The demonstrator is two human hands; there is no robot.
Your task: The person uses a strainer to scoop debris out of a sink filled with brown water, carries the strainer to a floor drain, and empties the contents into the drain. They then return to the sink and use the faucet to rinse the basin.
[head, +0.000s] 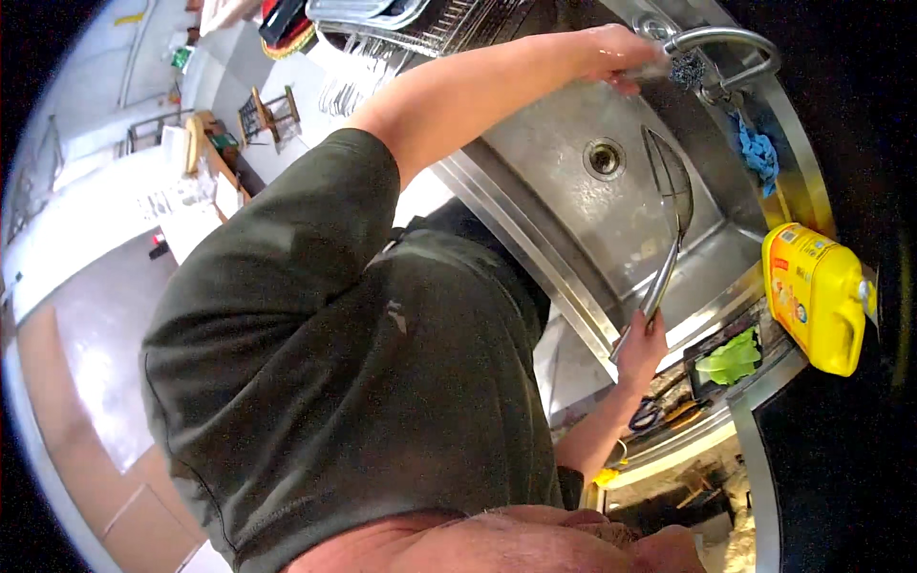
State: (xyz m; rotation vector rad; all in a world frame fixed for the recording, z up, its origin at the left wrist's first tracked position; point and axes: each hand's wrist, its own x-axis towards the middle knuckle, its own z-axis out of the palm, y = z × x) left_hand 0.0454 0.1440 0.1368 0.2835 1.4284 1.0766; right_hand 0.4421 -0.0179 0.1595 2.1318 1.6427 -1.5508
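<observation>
My left hand (623, 54) is at the end of the curved metal faucet (752, 43), its fingers blurred. Whether it holds anything cannot be made out. Close beside its fingertips is a dark, coarse scouring pad (688, 69). My right hand (642, 347) grips the handle of a long-handled metal kitchen utensil (663, 276). The rounded head of that utensil extends over the stainless steel sink (566, 172), seen nearly edge-on. Ladle or skimmer, I cannot tell. A round drain (604, 158) shows in the sink floor between my hands.
A blue cloth (758, 152) hangs by the faucet. Past the sink's right end stands a yellow jug (817, 297), with a green leaf (732, 357) and scissors (645, 414) nearby. To my left is a wire dish rack (458, 29) with plastic containers (369, 11). A wooden stool (266, 118) stands behind.
</observation>
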